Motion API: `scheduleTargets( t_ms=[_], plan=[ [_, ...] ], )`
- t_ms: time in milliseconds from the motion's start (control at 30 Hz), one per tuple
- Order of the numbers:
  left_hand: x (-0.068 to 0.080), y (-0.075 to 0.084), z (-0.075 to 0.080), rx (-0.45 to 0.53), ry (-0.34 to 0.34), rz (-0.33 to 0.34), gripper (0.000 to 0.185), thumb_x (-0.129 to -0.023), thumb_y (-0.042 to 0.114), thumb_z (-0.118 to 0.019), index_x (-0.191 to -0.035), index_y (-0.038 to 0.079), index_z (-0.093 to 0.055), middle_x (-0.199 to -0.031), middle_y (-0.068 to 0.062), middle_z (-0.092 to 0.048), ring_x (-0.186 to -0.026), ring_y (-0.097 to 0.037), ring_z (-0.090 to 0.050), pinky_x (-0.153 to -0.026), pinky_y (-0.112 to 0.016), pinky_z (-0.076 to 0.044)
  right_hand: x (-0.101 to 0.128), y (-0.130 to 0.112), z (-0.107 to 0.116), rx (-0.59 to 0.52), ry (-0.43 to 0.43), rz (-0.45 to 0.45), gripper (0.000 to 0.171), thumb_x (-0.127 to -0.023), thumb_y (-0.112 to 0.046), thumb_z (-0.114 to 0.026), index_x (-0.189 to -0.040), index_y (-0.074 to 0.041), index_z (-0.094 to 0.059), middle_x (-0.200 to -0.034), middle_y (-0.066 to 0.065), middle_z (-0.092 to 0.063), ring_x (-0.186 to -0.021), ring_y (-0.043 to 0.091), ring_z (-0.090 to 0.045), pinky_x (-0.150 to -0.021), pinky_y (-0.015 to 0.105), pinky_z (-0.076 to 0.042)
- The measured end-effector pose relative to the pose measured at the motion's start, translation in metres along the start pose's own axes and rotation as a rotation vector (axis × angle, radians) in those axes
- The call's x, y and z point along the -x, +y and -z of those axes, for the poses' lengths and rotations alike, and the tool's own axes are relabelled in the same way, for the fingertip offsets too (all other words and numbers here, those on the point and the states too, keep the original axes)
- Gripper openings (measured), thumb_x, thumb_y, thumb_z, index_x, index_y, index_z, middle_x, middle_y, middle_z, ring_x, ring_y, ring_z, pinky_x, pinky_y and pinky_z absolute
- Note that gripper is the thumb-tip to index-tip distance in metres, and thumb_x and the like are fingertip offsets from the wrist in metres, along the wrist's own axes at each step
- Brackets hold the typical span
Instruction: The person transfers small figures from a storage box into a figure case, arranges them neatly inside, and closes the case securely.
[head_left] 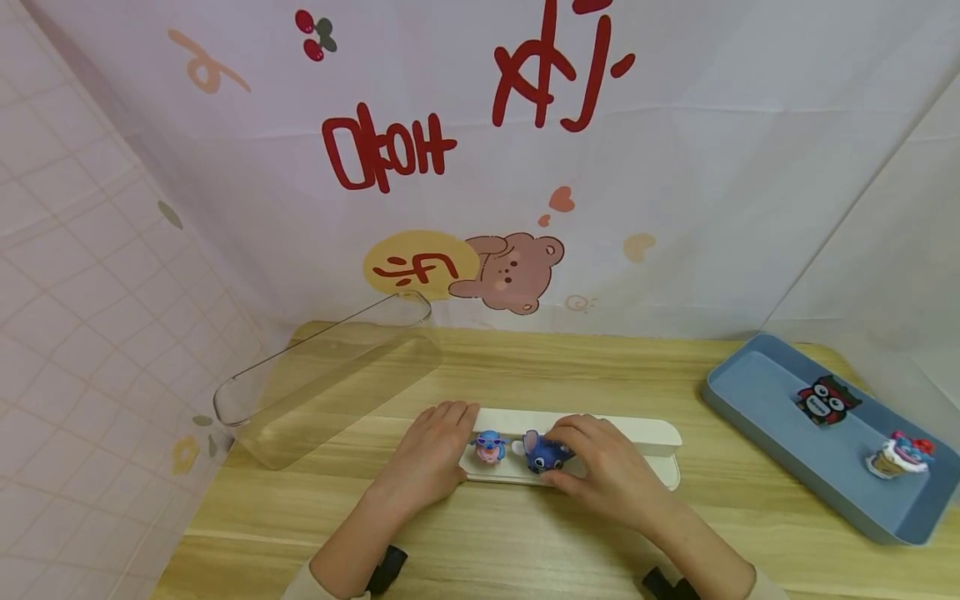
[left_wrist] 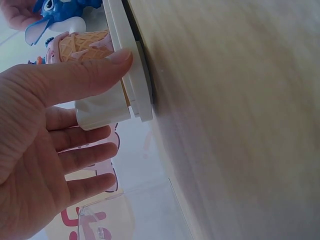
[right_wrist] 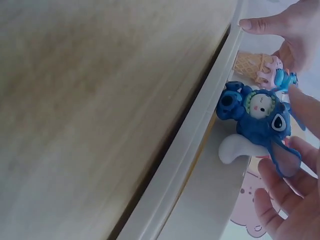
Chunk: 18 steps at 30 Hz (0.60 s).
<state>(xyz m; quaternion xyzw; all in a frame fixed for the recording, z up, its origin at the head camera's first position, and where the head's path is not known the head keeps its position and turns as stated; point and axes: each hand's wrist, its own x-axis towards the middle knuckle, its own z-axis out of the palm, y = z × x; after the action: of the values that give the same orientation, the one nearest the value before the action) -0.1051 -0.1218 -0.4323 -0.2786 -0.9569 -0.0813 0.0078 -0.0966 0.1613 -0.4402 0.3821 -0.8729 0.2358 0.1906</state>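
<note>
A long white stepped display base (head_left: 517, 419) lies on the wooden table. My left hand (head_left: 431, 454) grips its left end, the thumb (left_wrist: 107, 67) over the front edge and the fingers behind the raised step. Near that end stands a small blue figurine in a pink-topped waffle cone (right_wrist: 257, 67). Just right of it, a blue big-eared figurine (head_left: 545, 454) with a pale face on its belly sits on the lower step. My right hand (head_left: 611, 471) holds this one, thumb in front and fingers curved behind its head.
A clear plastic cover (head_left: 330, 392) lies on the table at the back left. At the right, a blue-grey tray (head_left: 787, 442) holds an owl figure (head_left: 825, 400) and another cone figurine with a red bow (head_left: 902, 455). A printed white curtain (head_left: 712, 208) hangs behind the table.
</note>
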Motion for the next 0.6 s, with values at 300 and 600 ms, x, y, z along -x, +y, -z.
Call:
scheduleTargets(
  t_ms=[300,600],
  plan=[
    [0.001,0.001,-0.001,0.003,-0.014,0.003,0.091,-0.074,0.020,-0.098,-0.149,-0.002,-0.050,-0.141,-0.016,-0.058,-0.135,-0.033,-0.053,-0.113,-0.050,-0.045,0.007,0.005,0.022,0.022,0.044,-0.034,0.047,-0.100,-0.051,-0.068,-0.121,-0.008,-0.071,-0.119,0.003,-0.069,-0.108,0.025,-0.068,-0.088,0.048,-0.059],
    [0.000,0.002,0.000,-0.004,-0.013,0.009,0.091,-0.073,0.020,-0.098,-0.148,-0.002,-0.051,-0.141,-0.015,-0.058,-0.135,-0.033,-0.053,-0.113,-0.050,-0.045,0.020,0.017,0.050,0.060,0.110,-0.066,0.051,-0.103,-0.051,-0.062,-0.125,-0.006,-0.069,-0.124,0.005,-0.069,-0.109,0.028,-0.069,-0.085,0.047,-0.056]
  ],
)
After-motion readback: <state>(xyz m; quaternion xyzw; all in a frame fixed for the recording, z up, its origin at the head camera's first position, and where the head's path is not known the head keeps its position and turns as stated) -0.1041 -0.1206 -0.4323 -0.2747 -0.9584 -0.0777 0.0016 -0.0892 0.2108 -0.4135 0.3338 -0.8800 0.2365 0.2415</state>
